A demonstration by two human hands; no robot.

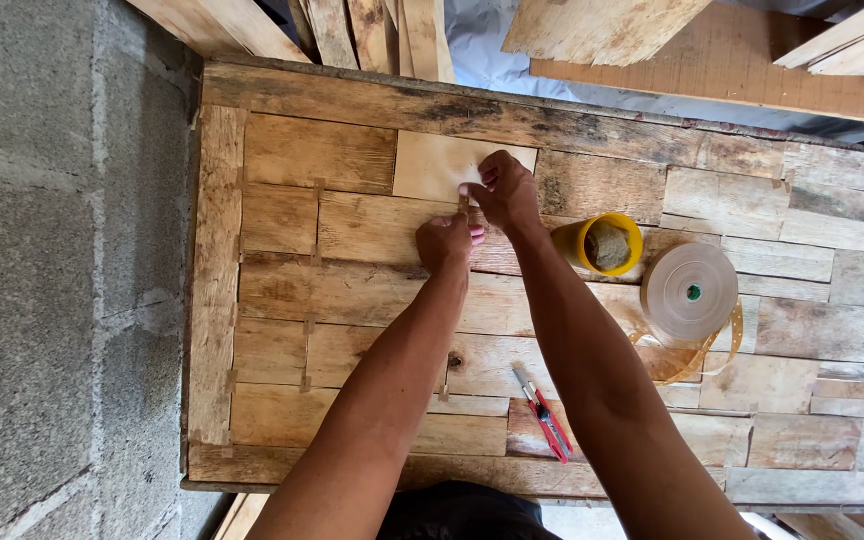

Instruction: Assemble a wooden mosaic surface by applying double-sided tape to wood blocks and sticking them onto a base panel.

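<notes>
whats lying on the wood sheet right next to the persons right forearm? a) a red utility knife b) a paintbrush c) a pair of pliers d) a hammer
a: a red utility knife lies flat on the patched wood sheet, just beside the right forearm, untouched by either hand.

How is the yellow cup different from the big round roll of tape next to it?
The yellow cup is smaller and bright yellow; the tape roll is wider and pale brown. The yellow cup is open on top with something greyish inside; the tape roll lies flat, with a small green centre and a loose strip hanging out. Both are round and sit on the wooden sheet.
</notes>
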